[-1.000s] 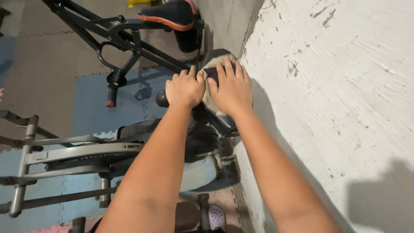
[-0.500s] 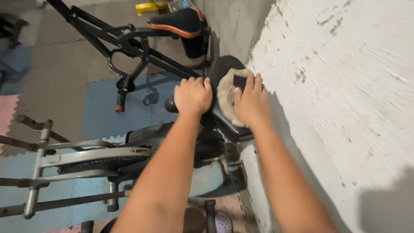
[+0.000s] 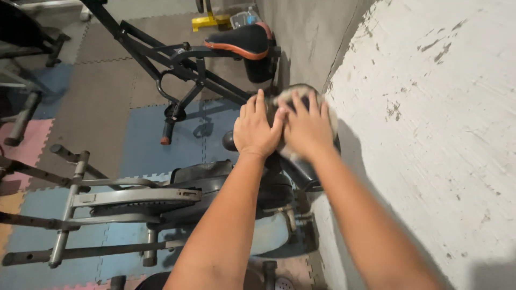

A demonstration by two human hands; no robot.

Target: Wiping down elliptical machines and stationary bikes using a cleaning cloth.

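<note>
Both my forearms reach forward to a black exercise-bike seat (image 3: 299, 167) that stands close against the wall. My right hand (image 3: 306, 129) lies flat, fingers spread, on a light-coloured cloth (image 3: 331, 119) that covers the seat top. The cloth is blurred and shows only around my fingers. My left hand (image 3: 257, 131) rests palm down on the left part of the seat, touching the right hand's side. Most of the seat top is hidden under the two hands.
A rough white wall (image 3: 430, 134) runs along the right. A black frame machine with an orange-edged black saddle (image 3: 241, 40) stands beyond the hands. A grey elliptical trainer (image 3: 129, 198) is at the lower left. Foam mats (image 3: 150, 134) cover the floor.
My right hand has slid left over the cloth until it touches my left hand. The cloth now shows only around its fingers. The left hand has stayed on the seat.
</note>
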